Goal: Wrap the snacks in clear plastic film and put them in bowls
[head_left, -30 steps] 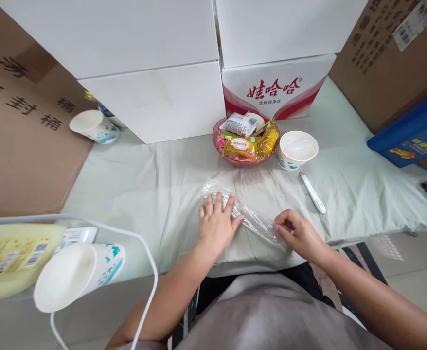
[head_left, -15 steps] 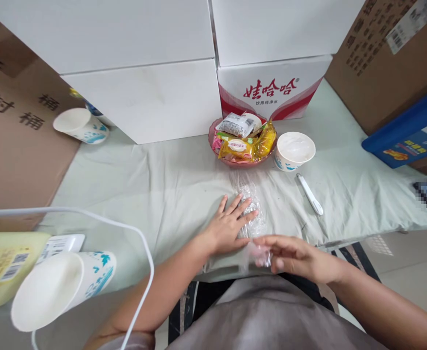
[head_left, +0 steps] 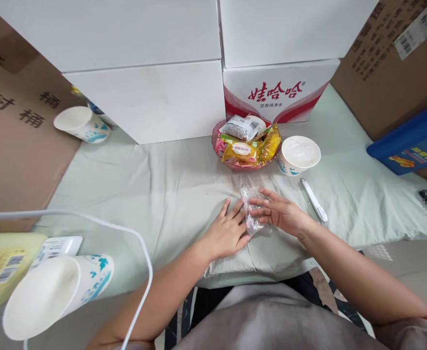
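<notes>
A crinkled sheet of clear plastic film (head_left: 252, 218) lies on the cloth-covered surface, in front of a pink bowl (head_left: 243, 167) of wrapped snacks (head_left: 245, 149). My left hand (head_left: 226, 232) rests flat beside it, fingers spread, the fingertips touching its left edge. From the right, my right hand (head_left: 277, 211) reaches over the film with its fingers stretched out and apart. Whether those fingers touch the plastic or hover just above it, I cannot tell. A white utility knife (head_left: 313, 200) lies to the right of my right hand.
A paper cup (head_left: 300, 153) stands right of the bowl. White cartons (head_left: 148, 104) are stacked behind. Another paper cup (head_left: 82, 125) is at back left, and a large tilted cup (head_left: 49, 291) at front left. A white cable (head_left: 126, 226) loops across the left side.
My right hand has moved forward from the front edge onto the film, and the pinkish bit of plastic near it is no longer visible. My left hand has stayed almost in place.
</notes>
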